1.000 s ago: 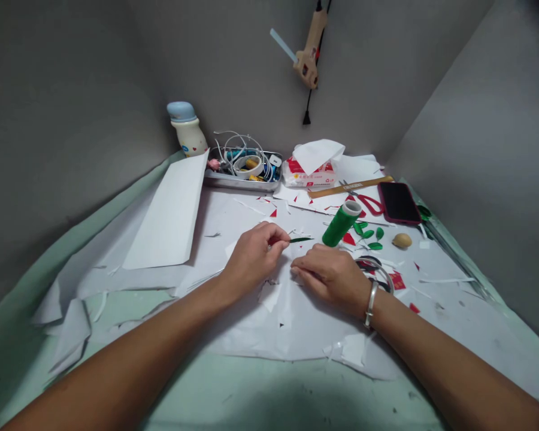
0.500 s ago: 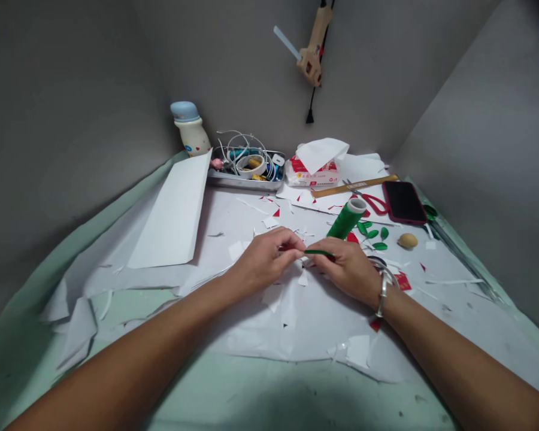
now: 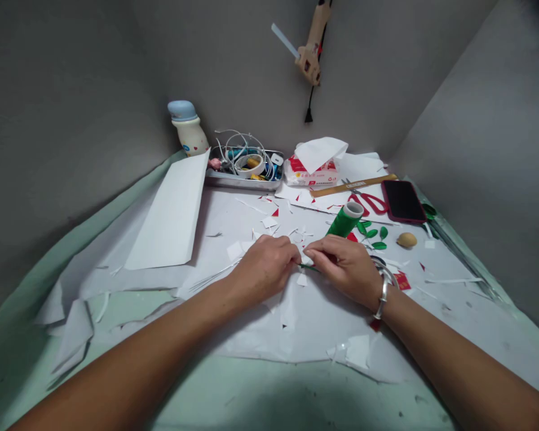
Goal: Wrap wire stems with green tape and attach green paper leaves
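My left hand [image 3: 265, 267] and my right hand [image 3: 345, 263] meet at the middle of the white paper sheet [image 3: 296, 311]. Both are closed in a pinch on a thin green stem [image 3: 308, 267], which shows only as a short green line between the fingertips. My right wrist wears a silver bangle [image 3: 381, 293]. A green tape roll [image 3: 345, 220] lies tilted just beyond my right hand, with small green paper leaves [image 3: 374, 232] beside it. White and red paper scraps lie scattered around both hands.
A metal tray [image 3: 233, 178] of cables and tape, a tissue pack [image 3: 312, 173], a ruler [image 3: 353, 185], red scissors [image 3: 369, 203] and a phone [image 3: 402, 201] sit at the back. A bottle [image 3: 187, 129] stands back left. A glue gun [image 3: 309, 51] hangs on the wall.
My right hand moved up from the paper to meet my left hand and pinched the green stem. The stem, first held out by the left hand alone, now sits lower between both hands.
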A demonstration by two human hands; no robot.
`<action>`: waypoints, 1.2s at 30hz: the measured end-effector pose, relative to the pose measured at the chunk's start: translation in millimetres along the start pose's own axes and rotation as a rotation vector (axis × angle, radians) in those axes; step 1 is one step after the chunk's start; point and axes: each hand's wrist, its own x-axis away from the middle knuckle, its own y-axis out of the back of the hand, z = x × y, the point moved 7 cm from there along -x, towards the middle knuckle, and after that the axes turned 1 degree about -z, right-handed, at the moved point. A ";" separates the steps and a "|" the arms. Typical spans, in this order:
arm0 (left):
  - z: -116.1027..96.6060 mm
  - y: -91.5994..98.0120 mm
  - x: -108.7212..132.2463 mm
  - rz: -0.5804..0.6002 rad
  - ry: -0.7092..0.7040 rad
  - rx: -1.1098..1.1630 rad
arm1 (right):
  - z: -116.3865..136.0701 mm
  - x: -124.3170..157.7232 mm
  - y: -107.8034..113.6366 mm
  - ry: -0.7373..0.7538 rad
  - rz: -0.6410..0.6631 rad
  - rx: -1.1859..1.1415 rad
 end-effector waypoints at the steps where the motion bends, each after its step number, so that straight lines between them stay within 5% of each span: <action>1: -1.5 1.4 -0.5 0.002 -0.002 0.062 | -6.7 -0.6 0.9 -0.064 -0.005 -0.032; 5: 3.4 13.7 -2.5 -0.061 0.150 0.400 | -20.9 0.4 -1.9 -0.198 0.025 -0.104; 10: 15.4 22.6 -1.1 -0.173 0.352 0.603 | -2.0 2.7 -11.6 -0.021 0.094 -0.057; 15: 18.0 19.1 0.2 -0.178 0.385 0.592 | 8.3 5.9 -22.5 0.021 0.178 -0.031; 22: 18.0 23.2 0.8 -0.212 0.392 0.586 | -5.8 6.4 -5.5 -0.174 -0.052 -0.087; 30: 11.4 26.1 1.7 -0.240 0.355 0.502 | 7.9 6.5 20.6 -0.081 -0.332 0.009; 36: 8.6 26.0 2.3 -0.243 0.340 0.469 | -0.2 7.0 10.8 -0.193 -0.248 -0.145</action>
